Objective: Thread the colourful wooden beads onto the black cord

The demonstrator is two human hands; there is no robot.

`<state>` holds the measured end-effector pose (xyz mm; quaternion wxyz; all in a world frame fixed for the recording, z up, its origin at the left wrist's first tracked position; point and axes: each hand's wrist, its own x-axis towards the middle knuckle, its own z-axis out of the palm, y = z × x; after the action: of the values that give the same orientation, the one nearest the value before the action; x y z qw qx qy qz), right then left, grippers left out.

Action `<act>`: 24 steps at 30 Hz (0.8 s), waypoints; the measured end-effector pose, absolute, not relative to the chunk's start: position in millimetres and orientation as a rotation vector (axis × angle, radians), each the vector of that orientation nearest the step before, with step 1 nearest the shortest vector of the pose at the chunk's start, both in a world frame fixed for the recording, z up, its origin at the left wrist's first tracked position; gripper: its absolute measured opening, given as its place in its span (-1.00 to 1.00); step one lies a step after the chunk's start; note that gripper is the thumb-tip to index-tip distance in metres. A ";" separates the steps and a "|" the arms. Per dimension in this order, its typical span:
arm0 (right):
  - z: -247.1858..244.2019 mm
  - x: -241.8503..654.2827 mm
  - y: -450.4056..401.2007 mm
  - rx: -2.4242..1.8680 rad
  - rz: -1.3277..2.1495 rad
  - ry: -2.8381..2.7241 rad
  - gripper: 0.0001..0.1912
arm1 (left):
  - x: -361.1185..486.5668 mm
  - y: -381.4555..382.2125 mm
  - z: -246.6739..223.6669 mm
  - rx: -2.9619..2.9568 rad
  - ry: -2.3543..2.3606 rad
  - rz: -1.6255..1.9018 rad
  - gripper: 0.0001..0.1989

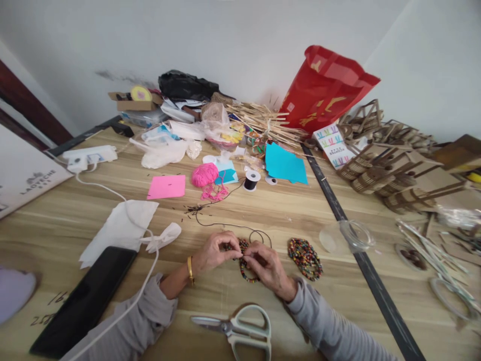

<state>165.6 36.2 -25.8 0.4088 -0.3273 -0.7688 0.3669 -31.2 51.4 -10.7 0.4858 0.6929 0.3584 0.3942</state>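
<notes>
A strand of small multicoloured beads (248, 275) lies in a loop under and between my two hands. My left hand (220, 250), with a gold bracelet (190, 271) at its wrist, pinches the strand with thumb and forefinger. Fingertips of my right hand (268, 266) meet it there, closed on the same strand; the exact pinch point is partly hidden. Black cord (225, 225) trails from behind the hands towards a spool (251, 180). Right of my hands rests a pile of similar beaded strands (305, 258). Closer to me are scissors (240, 328) with pale handles.
Pink yarn (205, 174), a pink card (166, 187) and blue sheets (286, 163) lie farther back. At left are a black phone-like slab (86, 301), white paper (122, 225) and a white cable (108, 189). Small wooden baskets (398, 175) and a clear round container (358, 234) stand right.
</notes>
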 end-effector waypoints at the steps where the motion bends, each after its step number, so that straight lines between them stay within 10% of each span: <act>1: -25.1 165.6 36.6 -0.801 0.902 -1.953 -0.90 | -31.2 51.2 -10.1 1.687 0.872 0.956 -0.83; 24: -25.9 167.7 36.4 -0.800 0.800 -1.953 -0.90 | -56.2 56.1 3.7 2.112 1.485 0.550 -0.89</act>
<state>167.7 36.4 -25.9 0.4282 -0.3202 -0.7820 0.3202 -56.2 56.1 3.7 0.2485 0.7751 0.5448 0.2017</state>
